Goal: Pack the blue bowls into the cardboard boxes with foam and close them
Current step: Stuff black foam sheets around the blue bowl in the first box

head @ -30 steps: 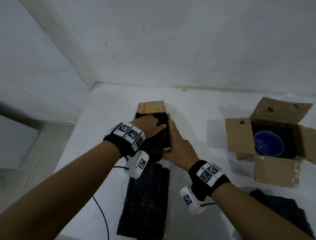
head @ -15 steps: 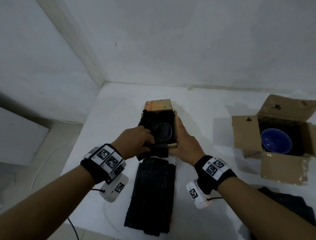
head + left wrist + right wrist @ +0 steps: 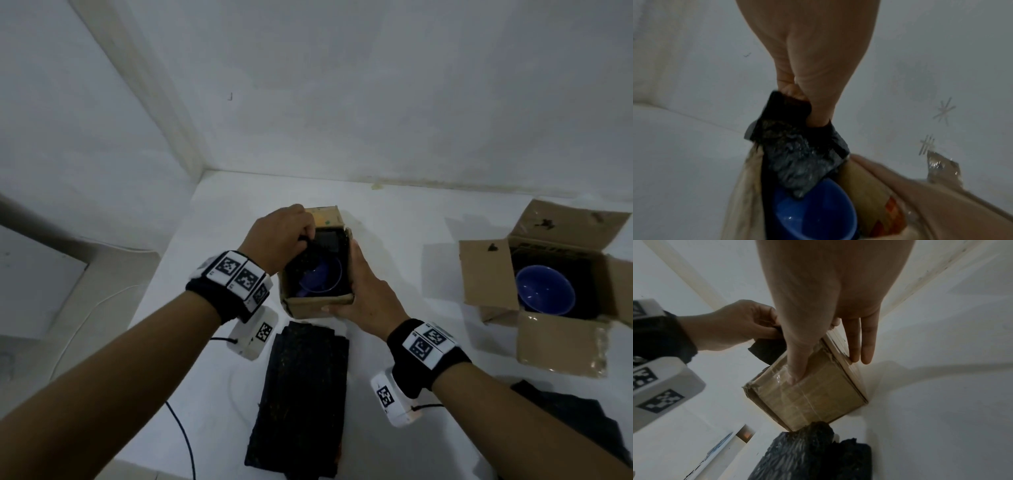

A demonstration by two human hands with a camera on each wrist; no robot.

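Note:
A small open cardboard box (image 3: 318,302) stands mid-table with a blue bowl (image 3: 323,279) inside, lined with dark foam. My left hand (image 3: 303,238) pinches a black foam piece (image 3: 308,255) at the box's far left edge, partly over the bowl. The left wrist view shows that foam piece (image 3: 803,154) hanging from my fingertips above the bowl (image 3: 818,211). My right hand (image 3: 356,284) lies against the box's right wall. In the right wrist view its thumb (image 3: 795,369) presses the box's front face (image 3: 818,394) and its straight fingers (image 3: 859,345) lie flat on the side.
A second open cardboard box (image 3: 486,274) with a blue bowl (image 3: 544,294) in dark foam stands at the right, flaps spread. A stack of black foam sheets (image 3: 305,394) lies in front of the small box; more foam (image 3: 575,421) lies at lower right. A wall corner is behind.
My left hand has moved from the box's near edge to its far left side and has raised the foam piece, so more of the bowl shows. The right hand stays on the box.

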